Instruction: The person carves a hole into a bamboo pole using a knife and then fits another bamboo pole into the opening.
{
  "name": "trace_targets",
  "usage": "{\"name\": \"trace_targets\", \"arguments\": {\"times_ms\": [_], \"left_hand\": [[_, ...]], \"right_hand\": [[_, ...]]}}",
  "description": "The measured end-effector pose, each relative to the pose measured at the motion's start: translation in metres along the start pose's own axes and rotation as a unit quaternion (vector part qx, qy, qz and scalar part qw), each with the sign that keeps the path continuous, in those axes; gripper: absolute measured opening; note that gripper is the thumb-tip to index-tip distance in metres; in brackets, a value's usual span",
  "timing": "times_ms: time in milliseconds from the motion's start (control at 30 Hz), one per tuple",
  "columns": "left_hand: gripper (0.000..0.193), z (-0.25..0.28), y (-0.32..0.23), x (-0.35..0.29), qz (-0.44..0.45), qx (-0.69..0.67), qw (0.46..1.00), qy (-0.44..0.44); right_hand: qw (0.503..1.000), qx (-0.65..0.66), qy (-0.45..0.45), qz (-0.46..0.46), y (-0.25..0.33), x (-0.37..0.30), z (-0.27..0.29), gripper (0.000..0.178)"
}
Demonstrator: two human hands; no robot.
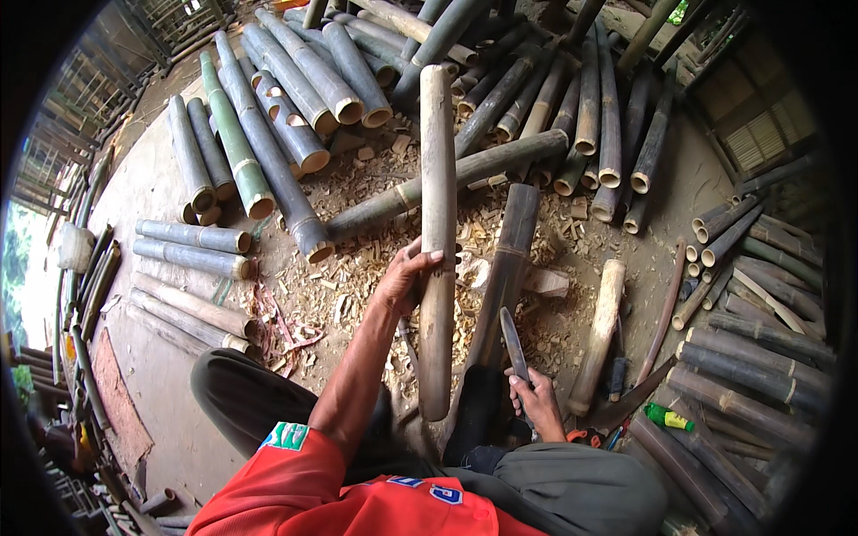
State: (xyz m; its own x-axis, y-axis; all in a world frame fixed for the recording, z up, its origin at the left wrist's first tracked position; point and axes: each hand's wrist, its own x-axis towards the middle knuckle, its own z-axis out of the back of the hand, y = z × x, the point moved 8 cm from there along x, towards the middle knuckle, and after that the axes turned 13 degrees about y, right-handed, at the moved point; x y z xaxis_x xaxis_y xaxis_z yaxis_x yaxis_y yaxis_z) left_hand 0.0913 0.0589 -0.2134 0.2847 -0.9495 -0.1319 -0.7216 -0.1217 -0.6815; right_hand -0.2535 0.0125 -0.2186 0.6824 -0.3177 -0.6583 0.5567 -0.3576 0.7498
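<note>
My left hand is closed round the middle of a pale, smooth wooden pole, held up lengthwise in front of me. Its lower end hangs between my legs. In my right hand is a knife, its blade pointing away from me and its handle mostly hidden by the fingers. Just right of the pole a dark bamboo tube leans away from my lap, with the knife tip close to its side. Behind the pole, a long bamboo tube lies slantwise across the ground.
Wood chips cover the ground ahead. Several bamboo tubes are heaped at the back, with more stacked at right. A short pale log stands by my right knee. A green bottle lies at lower right.
</note>
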Motion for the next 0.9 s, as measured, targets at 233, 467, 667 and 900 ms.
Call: {"name": "trace_targets", "arguments": {"times_ms": [233,467,667,900], "left_hand": [[0.053,0.007,0.002,-0.003,-0.003,-0.032,0.999,-0.02],[0.065,0.006,-0.006,-0.003,-0.016,-0.006,0.999,-0.029],[0.065,0.005,-0.006,-0.002,-0.037,-0.015,0.996,-0.082],[0.047,0.023,0.015,-0.006,0.038,-0.02,0.996,-0.079]], "right_hand": [[1.0,0.005,-0.004,-0.003,0.003,-0.006,0.001,0.029],[0.954,0.268,0.13,0.042,0.022,-0.011,-0.033,0.038],[0.862,0.453,0.22,0.053,0.012,0.02,-0.072,0.046],[0.889,0.424,0.173,0.022,-0.014,0.031,-0.079,0.037]]}}
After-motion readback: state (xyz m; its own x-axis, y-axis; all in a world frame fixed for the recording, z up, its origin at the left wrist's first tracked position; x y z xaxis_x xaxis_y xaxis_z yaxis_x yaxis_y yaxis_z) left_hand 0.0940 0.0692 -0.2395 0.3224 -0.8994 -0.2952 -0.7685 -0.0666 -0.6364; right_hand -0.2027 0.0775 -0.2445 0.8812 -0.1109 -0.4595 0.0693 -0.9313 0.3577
